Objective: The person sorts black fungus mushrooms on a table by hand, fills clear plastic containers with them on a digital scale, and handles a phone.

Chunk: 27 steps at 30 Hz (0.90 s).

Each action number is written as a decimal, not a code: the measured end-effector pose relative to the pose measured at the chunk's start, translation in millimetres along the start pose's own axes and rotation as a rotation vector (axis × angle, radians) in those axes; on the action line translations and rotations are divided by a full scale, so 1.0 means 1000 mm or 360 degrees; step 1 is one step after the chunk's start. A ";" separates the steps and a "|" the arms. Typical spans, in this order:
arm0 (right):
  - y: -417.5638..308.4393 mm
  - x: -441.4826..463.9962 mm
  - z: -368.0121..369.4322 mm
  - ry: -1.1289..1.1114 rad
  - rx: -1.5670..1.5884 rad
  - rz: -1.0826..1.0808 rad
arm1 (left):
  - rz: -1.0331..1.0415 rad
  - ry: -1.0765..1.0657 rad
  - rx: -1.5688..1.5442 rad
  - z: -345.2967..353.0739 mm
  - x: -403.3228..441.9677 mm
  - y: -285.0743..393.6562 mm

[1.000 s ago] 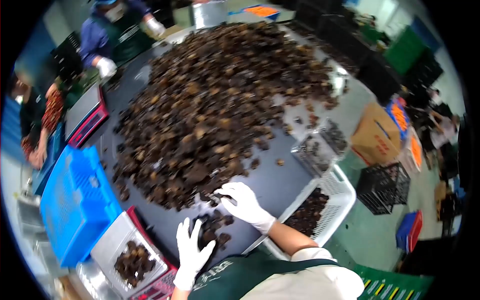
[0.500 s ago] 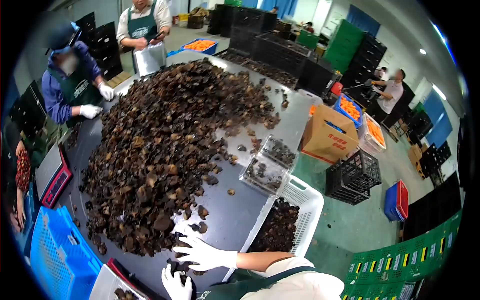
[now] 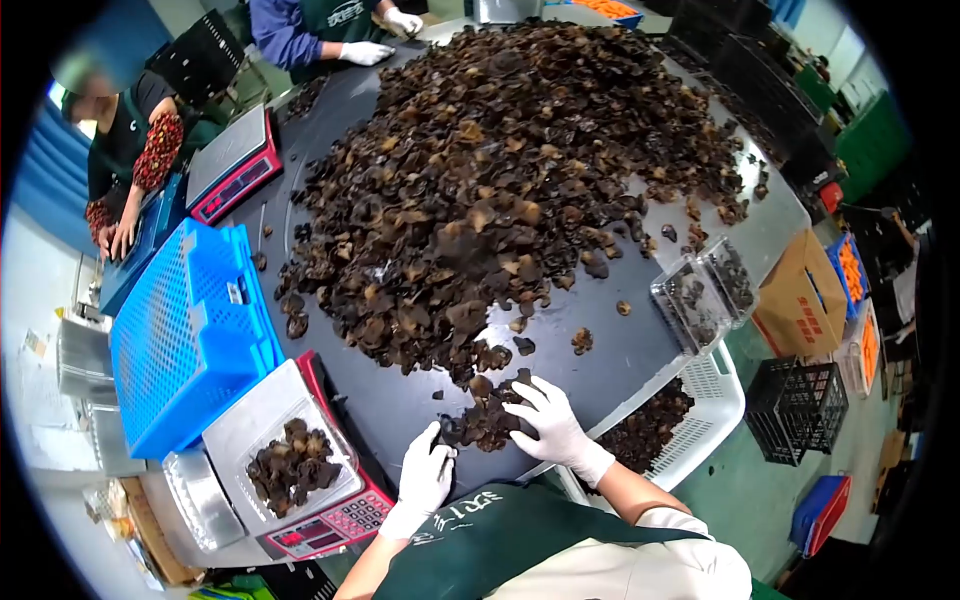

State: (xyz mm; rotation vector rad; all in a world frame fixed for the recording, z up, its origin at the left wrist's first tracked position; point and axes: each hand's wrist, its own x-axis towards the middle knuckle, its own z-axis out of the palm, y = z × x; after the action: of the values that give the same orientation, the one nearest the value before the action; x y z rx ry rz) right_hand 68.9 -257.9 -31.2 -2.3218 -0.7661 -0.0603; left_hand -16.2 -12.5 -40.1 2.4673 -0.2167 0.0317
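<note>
A large heap of dark brown wood ear mushrooms (image 3: pixel 480 190) covers much of the metal table. At its near edge sits a small clump of wood ear mushrooms (image 3: pixel 490 415). My right hand (image 3: pixel 550 430), white-gloved, rests against the right side of this clump with its fingers spread. On the left, my left hand (image 3: pixel 425 475), also gloved, is beside the clump, fingers extended and fingertips close to a dark piece. Left of that hand, a scale (image 3: pixel 330 500) carries a pile of mushrooms (image 3: pixel 293 467) on its plate.
A blue crate (image 3: pixel 190 330) stands behind the scale, with another scale (image 3: pixel 235 170) farther back. To the right are clear plastic boxes (image 3: pixel 700 295) and a white basket (image 3: pixel 715 400) holding mushrooms. Two other people work across the table; one's gloved hand (image 3: pixel 366 53) lies near the heap.
The view has swung left, bringing the near scale and its mushrooms into full sight. My right hand now lies against a clump near the table's front edge; my left hand is beside it.
</note>
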 end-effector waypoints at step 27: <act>0.006 0.011 -0.001 -0.0241 0.1889 0.1143 | -0.0482 0.0085 -0.0500 -0.018 -0.006 0.005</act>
State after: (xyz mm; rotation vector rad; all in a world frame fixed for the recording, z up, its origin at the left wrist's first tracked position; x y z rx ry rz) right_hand 81.7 -256.7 -31.5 -1.3103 0.0727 0.6988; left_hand -22.0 -4.5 -23.9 2.1577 0.1655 -0.0619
